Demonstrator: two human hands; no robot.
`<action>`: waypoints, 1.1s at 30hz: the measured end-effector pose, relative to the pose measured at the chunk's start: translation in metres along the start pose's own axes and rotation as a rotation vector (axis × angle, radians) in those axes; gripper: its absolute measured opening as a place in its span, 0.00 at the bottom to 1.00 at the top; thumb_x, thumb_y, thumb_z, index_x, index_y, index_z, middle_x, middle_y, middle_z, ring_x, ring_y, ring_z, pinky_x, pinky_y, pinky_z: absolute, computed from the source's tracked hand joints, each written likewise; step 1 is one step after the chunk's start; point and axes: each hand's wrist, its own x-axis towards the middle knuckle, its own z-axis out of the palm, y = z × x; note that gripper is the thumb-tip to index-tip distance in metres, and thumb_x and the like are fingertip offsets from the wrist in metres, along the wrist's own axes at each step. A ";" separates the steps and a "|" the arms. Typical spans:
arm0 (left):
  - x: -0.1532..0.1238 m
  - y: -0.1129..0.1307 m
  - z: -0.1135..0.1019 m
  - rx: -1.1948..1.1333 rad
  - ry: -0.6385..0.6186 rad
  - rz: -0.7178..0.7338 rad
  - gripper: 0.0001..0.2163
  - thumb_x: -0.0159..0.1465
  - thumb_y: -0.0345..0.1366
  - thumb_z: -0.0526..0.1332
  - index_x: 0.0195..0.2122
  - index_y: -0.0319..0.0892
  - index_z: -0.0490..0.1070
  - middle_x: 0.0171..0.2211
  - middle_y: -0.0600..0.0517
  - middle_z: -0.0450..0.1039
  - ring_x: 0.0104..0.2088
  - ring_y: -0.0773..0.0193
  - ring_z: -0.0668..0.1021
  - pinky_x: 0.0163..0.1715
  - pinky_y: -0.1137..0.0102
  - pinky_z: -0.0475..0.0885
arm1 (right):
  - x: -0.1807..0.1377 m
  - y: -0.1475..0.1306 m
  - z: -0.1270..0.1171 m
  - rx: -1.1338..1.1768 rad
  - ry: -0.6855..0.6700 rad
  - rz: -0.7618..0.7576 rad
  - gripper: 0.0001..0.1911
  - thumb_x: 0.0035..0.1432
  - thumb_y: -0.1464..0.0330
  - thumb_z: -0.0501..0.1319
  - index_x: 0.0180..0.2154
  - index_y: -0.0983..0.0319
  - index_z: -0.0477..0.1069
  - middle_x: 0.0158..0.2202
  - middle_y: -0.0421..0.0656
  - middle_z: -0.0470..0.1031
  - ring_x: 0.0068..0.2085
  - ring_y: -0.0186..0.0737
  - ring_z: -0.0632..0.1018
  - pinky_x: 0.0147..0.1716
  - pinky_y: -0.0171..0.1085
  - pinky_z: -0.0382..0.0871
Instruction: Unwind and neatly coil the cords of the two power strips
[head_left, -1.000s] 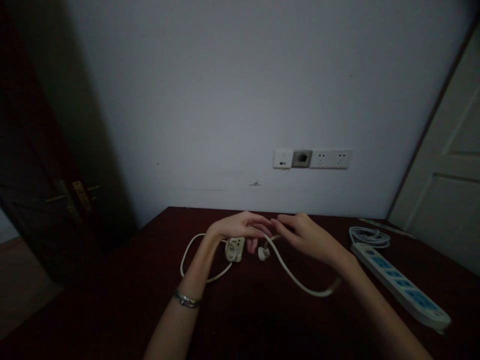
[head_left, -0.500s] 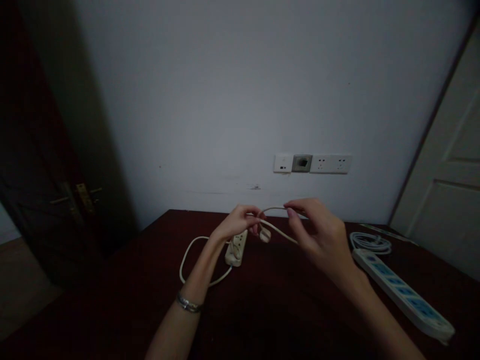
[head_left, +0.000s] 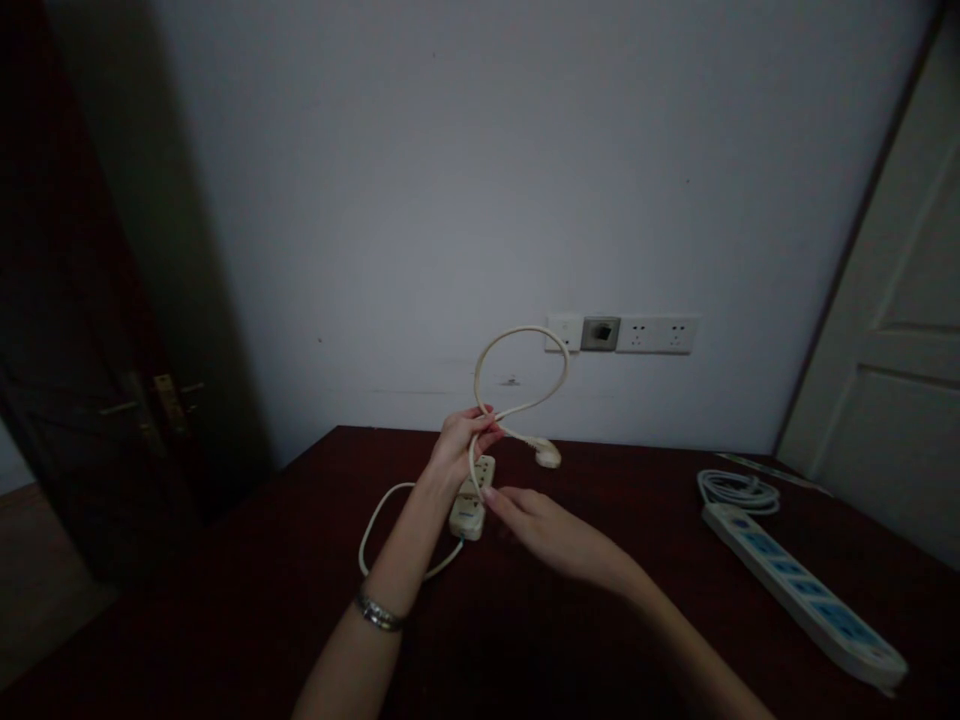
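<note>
A cream power cord rises in a round loop above my left hand, whose fingers pinch it where the loop crosses. The cord's plug sticks out to the right of those fingers. Lower down, my right hand grips the same cord between thumb and fingers. Behind and below the hands lies a small cream power strip on the dark red table. The rest of its cord curves out to the left and passes behind my left forearm.
To the right lies a longer white power strip with blue socket faces, its coiled white cable at the far end. Wall sockets sit above the table's back edge. A dark door stands at the left, a pale one at the right.
The cord now stands up in a large loop over my left hand. My right hand has moved down and left along the cord. The plug has shifted slightly right and up.
</note>
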 end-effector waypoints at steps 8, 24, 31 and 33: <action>-0.003 -0.002 0.013 -0.190 0.217 -0.123 0.10 0.55 0.14 0.53 0.25 0.33 0.65 0.20 0.53 0.67 0.19 0.75 0.72 0.22 0.83 0.72 | 0.050 0.057 -0.003 0.412 0.335 0.195 0.28 0.53 0.44 0.50 0.37 0.62 0.67 0.34 0.44 0.71 0.28 0.35 0.71 0.25 0.32 0.62; -0.013 -0.040 0.029 0.107 -0.095 -0.228 0.16 0.55 0.19 0.56 0.46 0.31 0.67 0.25 0.51 0.71 0.15 0.76 0.67 0.16 0.79 0.68 | 0.042 0.058 -0.058 0.996 0.805 -0.234 0.12 0.55 0.58 0.56 0.33 0.60 0.61 0.31 0.45 0.77 0.37 0.42 0.78 0.38 0.42 0.71; -0.007 -0.037 0.018 0.262 -0.302 -0.349 0.18 0.56 0.22 0.53 0.49 0.32 0.61 0.27 0.47 0.73 0.11 0.79 0.57 0.13 0.79 0.66 | 0.033 0.057 -0.072 0.642 0.961 -0.286 0.20 0.55 0.51 0.53 0.39 0.60 0.62 0.20 0.35 0.68 0.29 0.38 0.77 0.30 0.34 0.68; -0.007 -0.038 0.016 0.371 -0.438 -0.387 0.18 0.56 0.24 0.53 0.49 0.34 0.62 0.23 0.51 0.72 0.11 0.78 0.57 0.13 0.77 0.68 | 0.032 0.057 -0.071 0.503 1.020 -0.308 0.21 0.56 0.49 0.51 0.37 0.60 0.62 0.18 0.33 0.63 0.25 0.35 0.75 0.25 0.32 0.65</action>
